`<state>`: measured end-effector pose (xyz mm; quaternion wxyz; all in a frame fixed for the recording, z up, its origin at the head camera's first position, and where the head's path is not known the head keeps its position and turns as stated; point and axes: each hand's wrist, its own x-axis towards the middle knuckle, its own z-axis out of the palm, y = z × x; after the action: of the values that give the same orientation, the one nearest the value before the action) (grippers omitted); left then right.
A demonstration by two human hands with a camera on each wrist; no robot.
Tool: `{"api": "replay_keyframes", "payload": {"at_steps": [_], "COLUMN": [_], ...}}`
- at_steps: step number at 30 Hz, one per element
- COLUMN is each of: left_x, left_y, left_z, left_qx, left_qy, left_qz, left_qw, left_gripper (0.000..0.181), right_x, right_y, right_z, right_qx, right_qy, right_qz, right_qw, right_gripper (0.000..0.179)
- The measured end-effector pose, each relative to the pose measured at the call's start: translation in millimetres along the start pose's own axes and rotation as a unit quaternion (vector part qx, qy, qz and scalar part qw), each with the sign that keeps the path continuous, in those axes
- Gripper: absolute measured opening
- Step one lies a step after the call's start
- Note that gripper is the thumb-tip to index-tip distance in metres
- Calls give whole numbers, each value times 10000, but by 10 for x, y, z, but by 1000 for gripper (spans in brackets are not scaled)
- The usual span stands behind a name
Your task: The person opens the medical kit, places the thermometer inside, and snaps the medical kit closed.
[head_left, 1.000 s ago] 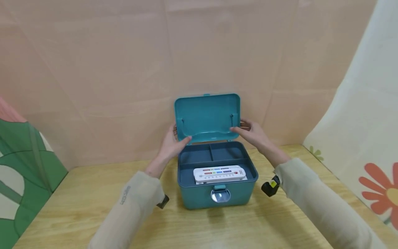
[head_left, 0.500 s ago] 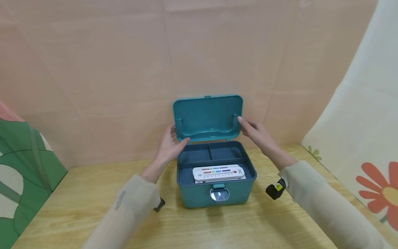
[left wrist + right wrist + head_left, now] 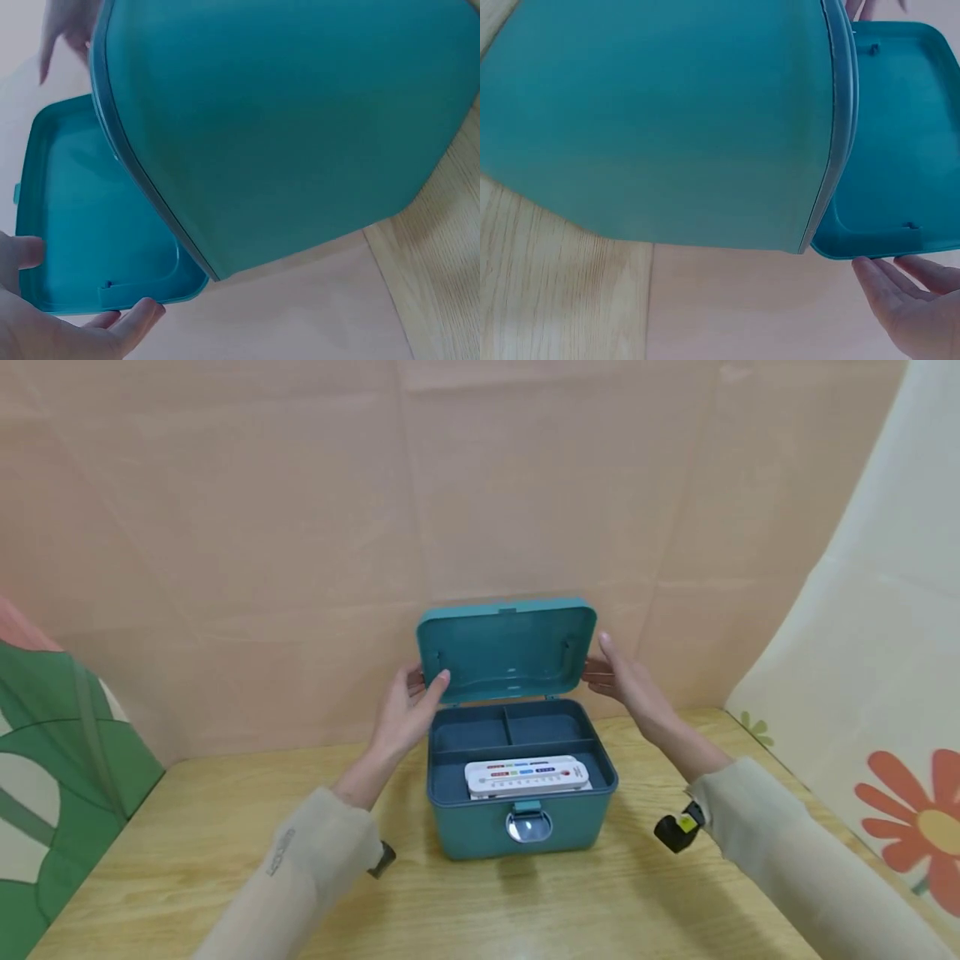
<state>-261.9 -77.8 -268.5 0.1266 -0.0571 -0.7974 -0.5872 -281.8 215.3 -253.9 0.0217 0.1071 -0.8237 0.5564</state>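
Observation:
A teal storage box [image 3: 525, 831] with a silver front clasp stands on the table, its lid [image 3: 510, 647] raised at the back and leaning a little forward. My left hand [image 3: 401, 714] holds the lid's left side, thumb over the inner face and fingers along the outer side, as the left wrist view shows. On the other side, my right hand [image 3: 633, 689] has straight fingers at the lid's right edge, with the thumb pointing up and apart from it. Inside the box, a white thermometer card [image 3: 528, 777] with coloured labels lies in the front compartment.
Dark dividers [image 3: 508, 727] part the back of the box into two compartments. The wooden table [image 3: 262, 810] meets a plain pinkish cloth [image 3: 300, 568] close behind the box. Patterned cloths with a green plant [image 3: 90, 727] and a red flower [image 3: 896, 777] hang at the sides.
The lid has tilted forward from its upright lean, and its top edge now shows. My right thumb has come off the lid's inner face, and that hand has shifted right.

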Motion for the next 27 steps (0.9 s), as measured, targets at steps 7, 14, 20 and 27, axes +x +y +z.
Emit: {"api": "replay_keyframes", "payload": {"at_steps": [7,14,20,27], "left_x": [-78,-136,-191,-247], "left_y": [62,90,87,28], "left_z": [-67,-74,-67,-72], "left_qx": [250,268,285,120], "left_qy": [-20,-40,-95,-140], "left_qz": [-295,-326,-352,-378], "left_qw": [9993,9991,9989,9991], "left_gripper": [75,81,81,77], "right_x": [-74,-166,-219,-309], "right_y": [25,23,55,83], "right_z": [-18,-5,26,7], "right_qx": [-78,-247,-304,-445], "right_qy": [-128,-71,-146,-335], "right_qz": [-236,-379,-433,-323], "right_qw": [9996,9990,9985,9979], "right_gripper": [82,79,79,76]}}
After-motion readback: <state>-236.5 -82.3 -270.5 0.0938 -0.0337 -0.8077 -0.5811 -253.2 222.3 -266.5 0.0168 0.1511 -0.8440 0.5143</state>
